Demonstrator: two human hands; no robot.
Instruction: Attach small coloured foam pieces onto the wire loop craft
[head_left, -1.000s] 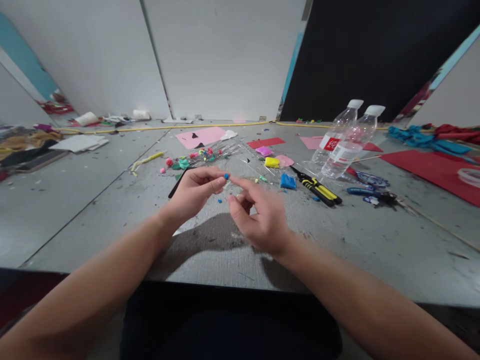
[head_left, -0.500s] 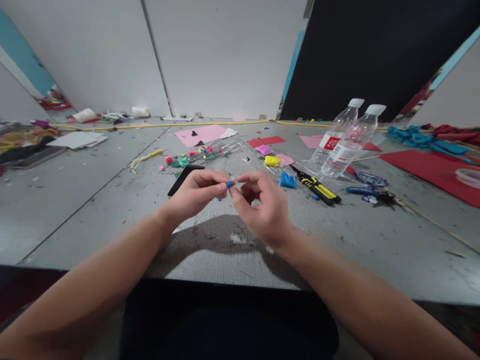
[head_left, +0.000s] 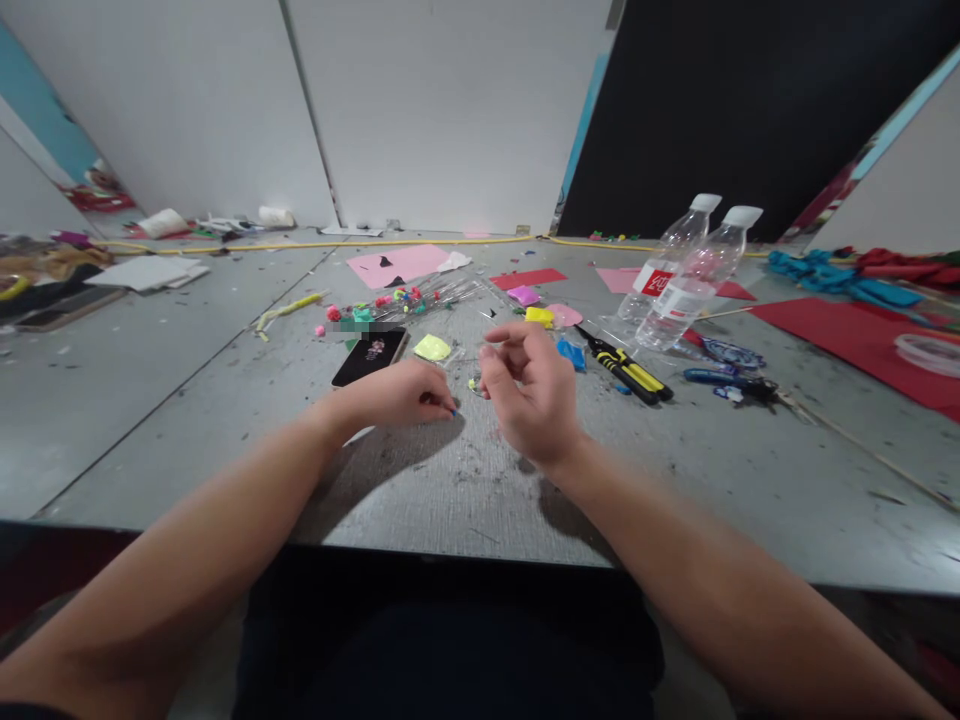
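Blue bead (head_left: 454, 411) is sitting pinched in the left hand (head_left: 401, 395) fingertips on the bench (head_left: 225, 420); right hand (head_left: 529, 395) is hovering half-curled, holding nothing I can tell.

Left hand (head_left: 401, 395): your curled fingers hide all but a blue speck at their tips.
Right hand (head_left: 529, 390): whether it pinches anything, you can't tell.
Pins (head_left: 409, 298): partly blurred.
Tape (head_left: 930, 352): cut by right edge.
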